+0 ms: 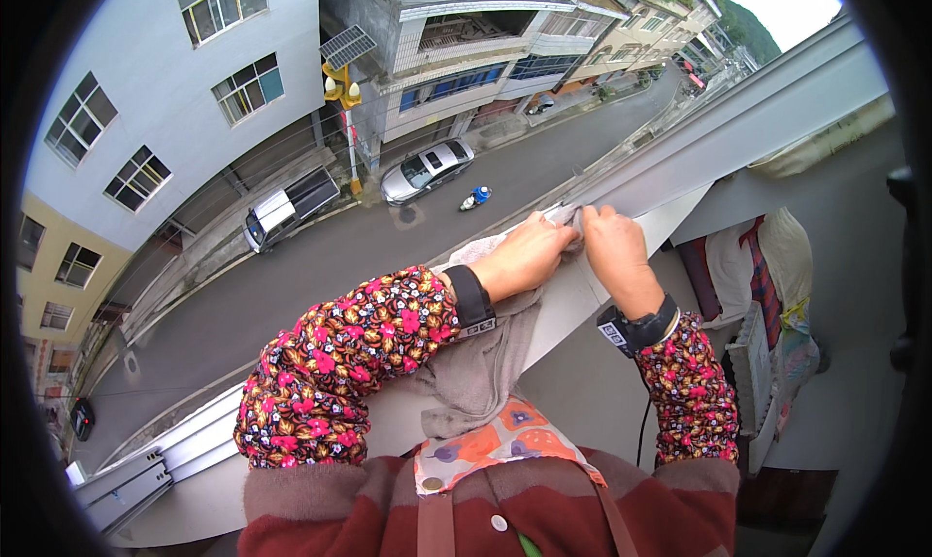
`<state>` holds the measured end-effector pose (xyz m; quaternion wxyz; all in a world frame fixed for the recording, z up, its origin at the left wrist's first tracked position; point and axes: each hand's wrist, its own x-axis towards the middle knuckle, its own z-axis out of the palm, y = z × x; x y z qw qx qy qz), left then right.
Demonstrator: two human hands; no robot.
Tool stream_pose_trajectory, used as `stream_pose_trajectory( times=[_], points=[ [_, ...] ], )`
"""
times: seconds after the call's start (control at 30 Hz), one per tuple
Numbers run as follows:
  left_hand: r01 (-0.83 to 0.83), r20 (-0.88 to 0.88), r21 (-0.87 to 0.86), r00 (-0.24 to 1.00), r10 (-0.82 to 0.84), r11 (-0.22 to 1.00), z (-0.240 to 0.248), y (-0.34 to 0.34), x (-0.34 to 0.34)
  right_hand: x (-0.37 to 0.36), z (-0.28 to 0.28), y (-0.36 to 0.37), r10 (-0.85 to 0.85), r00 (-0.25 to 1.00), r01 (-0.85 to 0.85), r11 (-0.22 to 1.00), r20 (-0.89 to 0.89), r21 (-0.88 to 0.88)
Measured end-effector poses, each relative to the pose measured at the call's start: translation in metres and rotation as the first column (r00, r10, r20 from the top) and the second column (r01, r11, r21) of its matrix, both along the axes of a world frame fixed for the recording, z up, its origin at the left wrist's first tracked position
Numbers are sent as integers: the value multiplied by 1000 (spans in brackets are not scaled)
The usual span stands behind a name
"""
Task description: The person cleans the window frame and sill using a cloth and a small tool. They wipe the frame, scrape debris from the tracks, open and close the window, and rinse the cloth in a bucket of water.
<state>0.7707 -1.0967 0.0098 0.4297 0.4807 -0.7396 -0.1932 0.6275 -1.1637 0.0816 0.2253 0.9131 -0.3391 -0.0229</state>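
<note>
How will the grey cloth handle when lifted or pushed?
Probably floppy: the grey cloth drapes in loose folds over the white sill. Likely light, since it looks thin. Pushed, it may bunch up, as it's crumpled between the left hand and right hand.

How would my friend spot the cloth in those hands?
Find the white window ledge slanting above the street. The left hand and right hand meet there, gripping the cloth. It's greyish and hangs in folds, unlike the flowery sleeves.
</note>
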Motion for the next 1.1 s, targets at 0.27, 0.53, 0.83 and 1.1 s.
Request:
stream_pose_trajectory(
  times=[0.27,0.53,0.83,1.1],
  points=[
    [-3,-62,-12,998,2,1000,-14,-27,0,34,18,-21,-10,985,10,1000,-174,3],
    [40,-73,102,997,-33,994,6,-1,8,11,-5,-6,35,999,-35,994,2,102],
    [275,52,201,955,-291,940,31,37,-9,-52,18,50,64,995,-71,993,74,92],
    [125,122,164,982,-146,978,8,-5,-8,4,5,9,34,977,-29,999,-211,26]
  ],
)
